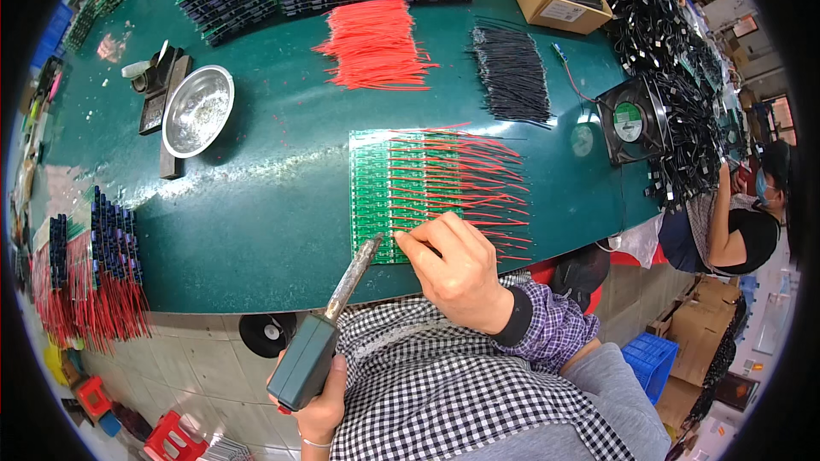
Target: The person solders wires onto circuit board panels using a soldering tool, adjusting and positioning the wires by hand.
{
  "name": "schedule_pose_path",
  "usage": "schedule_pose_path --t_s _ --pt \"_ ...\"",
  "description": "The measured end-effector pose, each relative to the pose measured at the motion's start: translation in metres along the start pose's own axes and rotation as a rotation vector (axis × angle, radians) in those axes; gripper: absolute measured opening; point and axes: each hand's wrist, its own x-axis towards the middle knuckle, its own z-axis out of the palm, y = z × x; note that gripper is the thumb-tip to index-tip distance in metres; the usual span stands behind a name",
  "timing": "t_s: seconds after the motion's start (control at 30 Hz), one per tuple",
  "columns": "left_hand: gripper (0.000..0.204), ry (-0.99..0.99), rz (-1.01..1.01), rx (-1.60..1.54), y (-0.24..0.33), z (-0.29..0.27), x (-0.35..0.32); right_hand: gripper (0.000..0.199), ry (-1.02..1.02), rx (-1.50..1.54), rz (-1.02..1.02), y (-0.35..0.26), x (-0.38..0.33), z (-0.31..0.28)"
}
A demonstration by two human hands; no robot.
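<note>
My left hand [325, 405] is wrapped round the dark green handle of a soldering iron [306, 363]. Its metal shaft slants up to the right, and the tip rests at the green circuit board panel [369, 171] by my right fingertips. With thumb and index finger pinched, my right hand [457, 273] holds a red wire at the panel's lower part; the pinched piece is mostly hidden by the fingers. Rows of red wires [491, 175] run from the middle of the panel out past its right edge. My right hand covers part of the panel's lower right.
Beyond the panel lie piles of red wires [376, 43] and black wires [512, 72]. A metal bowl [198, 111] sits on a stand at left; wired boards [111, 248] lie nearer. Right stand a small fan [630, 122] and heaped black cables [683, 94]; a co-worker [735, 222] sits beyond.
</note>
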Motion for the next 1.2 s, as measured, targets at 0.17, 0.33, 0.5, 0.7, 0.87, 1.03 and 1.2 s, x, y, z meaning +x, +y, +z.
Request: schedule_pose_path --t_s 0.17,0.33,0.5,0.7,0.87,1.03,1.2 --pt "0.028 0.027 -0.017 0.007 -0.002 0.000 -0.005 0.025 -0.001 0.013 0.007 0.000 0.000 -0.001" --pt "0.031 0.034 0.011 0.002 0.001 -0.001 -0.003 0.027 0.004 0.026 0.025 0.005 -0.004 -0.017" --pt "0.032 0.072 -0.010 -0.004 0.001 -0.001 -0.003 0.026 0.001 -0.050 0.139 0.021 -0.019 -0.058" --pt "0.032 0.088 -0.032 0.007 -0.002 -0.002 -0.006 0.029 0.123 0.022 0.113 0.012 -0.002 -0.066" --pt "0.031 0.039 -0.002 0.022 0.001 -0.003 -0.005 0.029 0.042 0.167 0.021 -0.001 -0.001 -0.025" --pt "0.026 0.008 0.030 0.036 0.007 -0.002 -0.004 0.025 -0.001 0.146 0.029 -0.001 -0.006 -0.005" --pt "0.031 -0.079 0.023 0.065 0.005 -0.009 -0.004 0.024 -0.012 0.124 0.025 -0.002 -0.004 -0.004"
